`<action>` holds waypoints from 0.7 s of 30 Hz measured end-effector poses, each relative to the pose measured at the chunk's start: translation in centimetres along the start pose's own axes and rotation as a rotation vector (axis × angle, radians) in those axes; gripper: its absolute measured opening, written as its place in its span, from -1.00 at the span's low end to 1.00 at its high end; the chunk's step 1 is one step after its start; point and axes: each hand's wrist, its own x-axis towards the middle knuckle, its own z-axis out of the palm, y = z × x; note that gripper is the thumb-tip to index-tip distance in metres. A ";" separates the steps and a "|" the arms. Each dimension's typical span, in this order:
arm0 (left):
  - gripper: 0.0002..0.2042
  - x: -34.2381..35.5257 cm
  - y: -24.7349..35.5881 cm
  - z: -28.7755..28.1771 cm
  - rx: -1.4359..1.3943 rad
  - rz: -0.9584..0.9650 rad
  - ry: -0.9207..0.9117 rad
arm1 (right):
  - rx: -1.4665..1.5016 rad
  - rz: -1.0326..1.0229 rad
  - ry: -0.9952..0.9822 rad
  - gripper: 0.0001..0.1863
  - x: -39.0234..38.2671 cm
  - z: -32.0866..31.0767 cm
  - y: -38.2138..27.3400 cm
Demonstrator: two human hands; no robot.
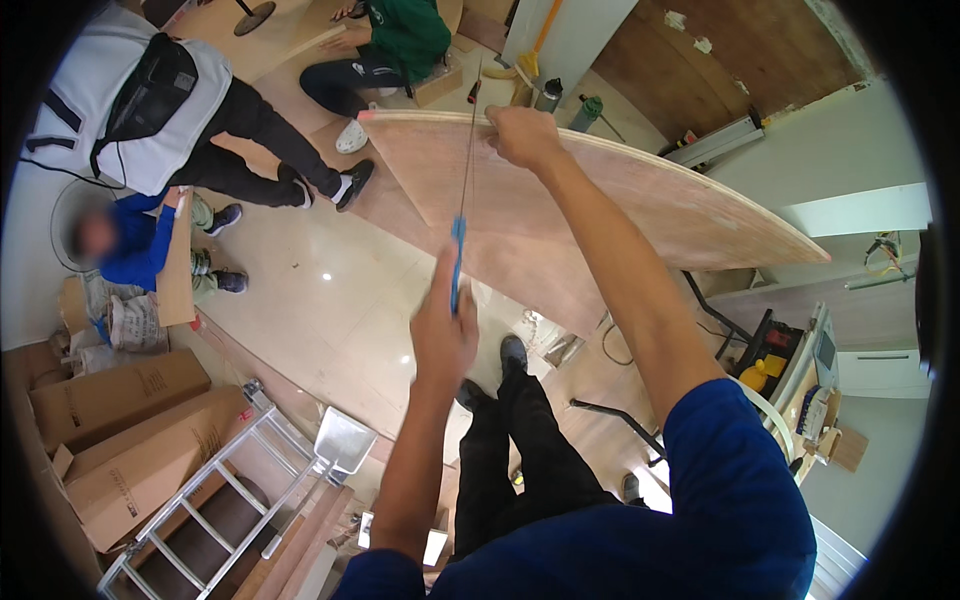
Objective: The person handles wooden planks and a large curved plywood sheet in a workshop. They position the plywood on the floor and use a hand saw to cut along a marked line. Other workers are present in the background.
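Note:
My left hand (446, 330) is closed round the blue handle of a handsaw (458, 250). The thin saw blade points away from me and crosses the upper edge of a large plywood board (620, 185), near its left end. Just right of the blade, my right hand (524, 135) grips the top edge of that board, with its fingers curled over and partly hidden. The board stands on its side, tilted, its broad face toward me. My left hand is slightly blurred.
A person in green (410, 40) sits beyond the board; another in a white top (160, 110) stands at left, near a seated person in blue (140, 240). Cardboard boxes (150, 460), an aluminium ladder (200, 500) and a dustpan (343, 440) lie lower left. Bottles (549, 95) stand behind the board.

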 end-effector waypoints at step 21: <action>-0.43 0.7 2.1 0.0 -0.033 0.116 0.074 | 0.020 0.016 0.004 -0.74 -0.8 0.3 -0.6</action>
